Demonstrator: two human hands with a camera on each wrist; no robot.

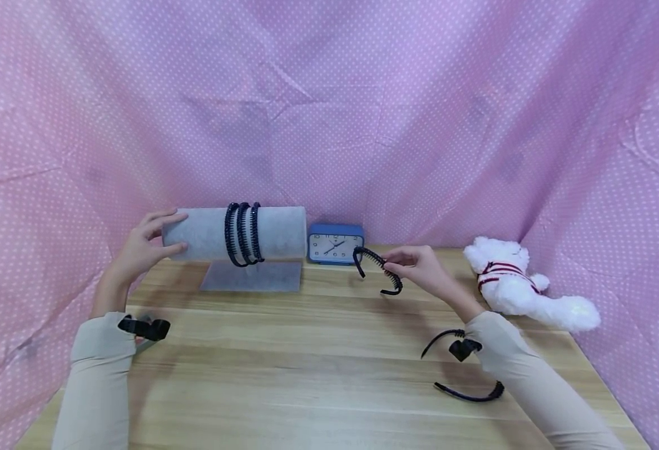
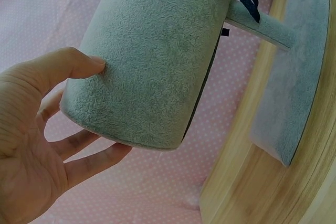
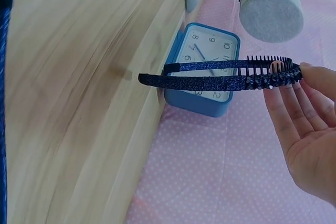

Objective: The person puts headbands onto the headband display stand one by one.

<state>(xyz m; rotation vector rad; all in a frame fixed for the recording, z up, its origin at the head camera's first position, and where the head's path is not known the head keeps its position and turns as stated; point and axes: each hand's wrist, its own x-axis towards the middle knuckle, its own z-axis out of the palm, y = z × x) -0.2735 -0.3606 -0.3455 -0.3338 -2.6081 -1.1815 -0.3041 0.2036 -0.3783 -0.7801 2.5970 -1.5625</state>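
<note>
A grey plush-covered cylinder (image 1: 200,231) lies sideways on a short post over a flat grey base (image 1: 250,281), making a headband stand. My left hand (image 1: 140,247) grips its left end, thumb on the front (image 2: 94,66) and fingers around the end rim. Three dark headbands (image 1: 242,231) circle the cylinder's middle. Between the thumb and fingers of my right hand (image 1: 419,269) is another dark toothed headband (image 3: 205,83), pinched at its beaded top. It is held up right of the stand, its two tips pointing away from the hand.
A blue alarm clock (image 1: 335,230) stands by the cylinder's right end, behind the held headband. Another headband (image 1: 466,397) lies on the wooden table (image 1: 284,375), partly hidden by my right sleeve. A white plush toy (image 1: 509,287) lies at the right. Pink dotted cloth (image 1: 329,125) hangs around.
</note>
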